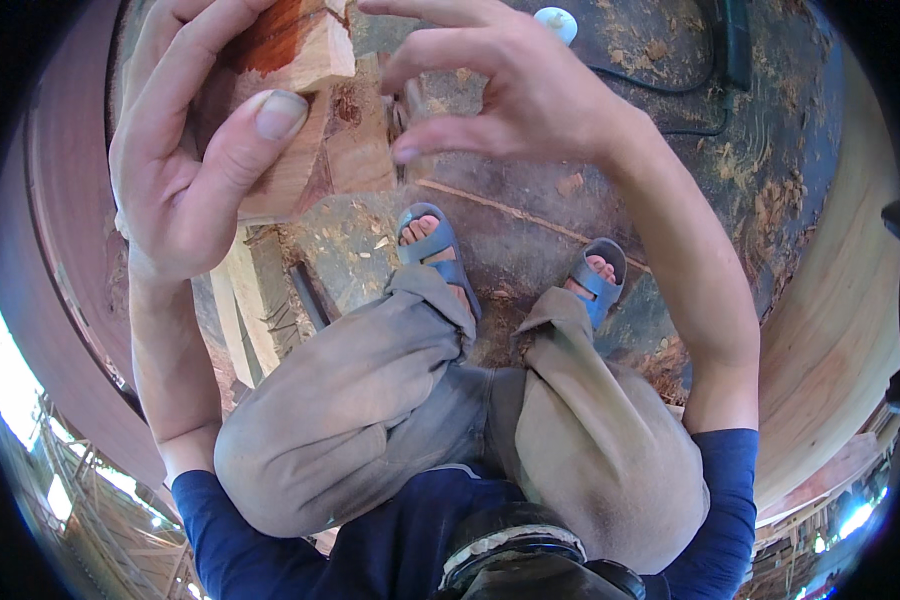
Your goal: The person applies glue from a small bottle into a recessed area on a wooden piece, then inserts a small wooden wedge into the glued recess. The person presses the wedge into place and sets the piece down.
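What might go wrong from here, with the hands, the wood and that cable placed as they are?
1. The bare left hand and right hand are near the rough-edged wooden blocks, so splinters or scrapes seem possible.
2. The open blue sandals leave the toes exposed; a slipping block might hurt them.
3. The black cable lies loose among shavings and could snag.

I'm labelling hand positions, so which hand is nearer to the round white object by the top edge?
The right. The right hand appears close beside the round white object, lower left in view; the left hand is much farther left.
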Demonstrator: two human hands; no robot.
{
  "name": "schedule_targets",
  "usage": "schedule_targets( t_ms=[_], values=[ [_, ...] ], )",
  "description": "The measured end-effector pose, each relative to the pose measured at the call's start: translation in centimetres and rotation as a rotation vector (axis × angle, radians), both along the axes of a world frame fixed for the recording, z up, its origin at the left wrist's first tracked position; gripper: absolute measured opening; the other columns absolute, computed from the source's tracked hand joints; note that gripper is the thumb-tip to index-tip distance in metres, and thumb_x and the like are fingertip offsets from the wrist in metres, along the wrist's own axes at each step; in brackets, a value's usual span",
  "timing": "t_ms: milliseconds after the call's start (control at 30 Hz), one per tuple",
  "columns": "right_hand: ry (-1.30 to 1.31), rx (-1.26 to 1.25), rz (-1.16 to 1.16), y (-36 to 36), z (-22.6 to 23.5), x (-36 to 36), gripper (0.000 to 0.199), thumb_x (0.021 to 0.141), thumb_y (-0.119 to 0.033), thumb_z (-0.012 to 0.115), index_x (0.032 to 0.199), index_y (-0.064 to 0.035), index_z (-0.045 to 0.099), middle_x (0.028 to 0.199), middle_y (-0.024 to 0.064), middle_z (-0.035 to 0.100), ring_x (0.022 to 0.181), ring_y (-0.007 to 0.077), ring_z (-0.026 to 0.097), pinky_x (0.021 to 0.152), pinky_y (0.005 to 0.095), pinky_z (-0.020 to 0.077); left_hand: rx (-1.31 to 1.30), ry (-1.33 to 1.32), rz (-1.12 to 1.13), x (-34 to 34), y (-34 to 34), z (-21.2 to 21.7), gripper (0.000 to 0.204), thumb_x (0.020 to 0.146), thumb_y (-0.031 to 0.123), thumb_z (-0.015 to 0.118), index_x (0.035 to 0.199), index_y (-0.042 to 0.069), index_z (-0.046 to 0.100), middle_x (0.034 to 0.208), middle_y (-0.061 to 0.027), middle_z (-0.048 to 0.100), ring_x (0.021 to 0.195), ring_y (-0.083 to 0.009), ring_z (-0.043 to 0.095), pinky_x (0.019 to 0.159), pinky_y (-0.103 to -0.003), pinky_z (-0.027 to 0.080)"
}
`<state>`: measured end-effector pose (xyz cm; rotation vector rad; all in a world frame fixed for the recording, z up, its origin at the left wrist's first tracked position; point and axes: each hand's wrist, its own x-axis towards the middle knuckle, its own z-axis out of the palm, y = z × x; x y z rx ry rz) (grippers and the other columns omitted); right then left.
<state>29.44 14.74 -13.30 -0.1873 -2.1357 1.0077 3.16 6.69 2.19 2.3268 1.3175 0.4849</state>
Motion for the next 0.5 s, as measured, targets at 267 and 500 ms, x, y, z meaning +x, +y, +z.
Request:
schedule_targets(
  t_ms=[267, 500],
  values=[
    [-0.302, 0.18, 0.007, -2.6, 2.0, -2.2, 0.077, 0.08, -0.081, 0.07, 0.114, -0.0138, 0.083, 0.164, 0.0132, 0.049, 0.156, 0.0366, 0.037, 0.123, 0.0591, 0.0336, -0.003, -0.044, 0.048, 0.6, -0.4, -0.1, 0.059, 0.103, 0.023, 0.066, 0.151, -0.008, 0.054, 0.151, -0.0197, 0.049, 0.139, -0.028, 0.054, 0.118, -0.037, 0.042],
    [-0.291, 0.402, -0.319, -2.0, 1.2, -1.9, 0.076, 0.087, -0.073, 0.071, 0.133, -0.0116, 0.073, 0.161, 0.0217, 0.048, 0.151, 0.0429, 0.042, 0.121, 0.0589, 0.0364, -0.004, -0.013, 0.029, 0.9, -0.4, 0.0, 0.058, 0.102, 0.021, 0.065, 0.15, -0.01, 0.054, 0.151, -0.0193, 0.05, 0.14, -0.0279, 0.053, 0.118, -0.037, 0.041]
  ],
)
